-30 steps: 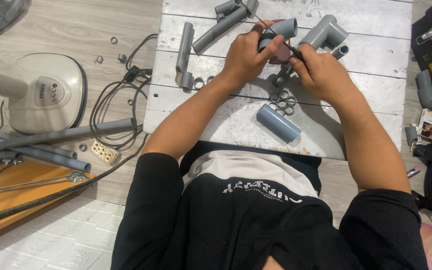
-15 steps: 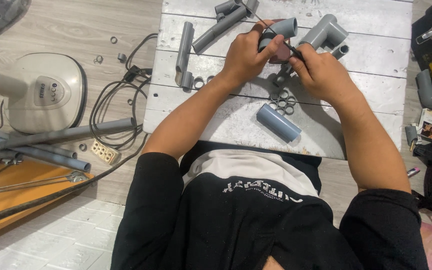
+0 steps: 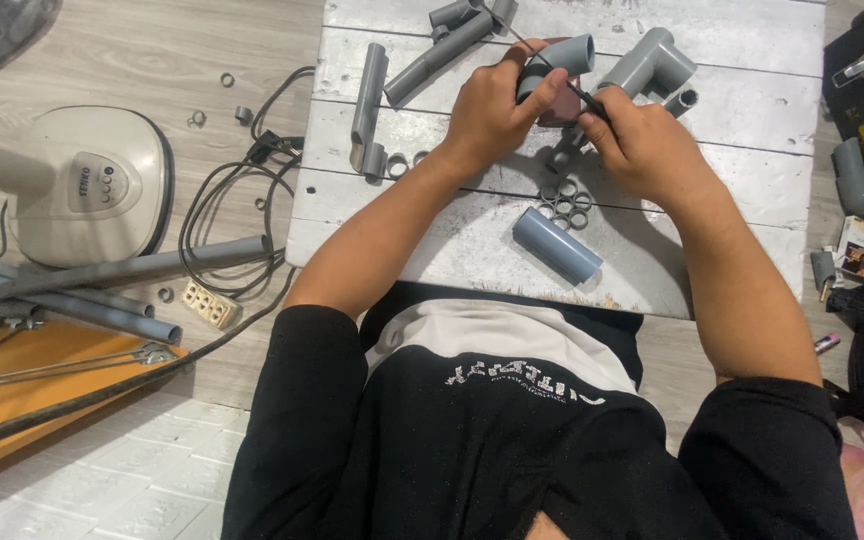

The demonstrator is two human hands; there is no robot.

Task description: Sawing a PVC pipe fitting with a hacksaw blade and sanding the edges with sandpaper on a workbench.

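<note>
Now L hand (image 3: 492, 110) grips short grey pipe piece (image 3: 562, 60); R hand (image 3: 642, 145) pinches thin black brush (image 3: 580, 92).

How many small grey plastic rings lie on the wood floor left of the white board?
4: grey plastic ring farthest up, ring below it, short collar beside that, ring by the long pipes. Others may be hidden.

Fan base (image 3: 82, 185), cable (image 3: 222, 215), loose pipes (image 3: 102, 285)
</note>
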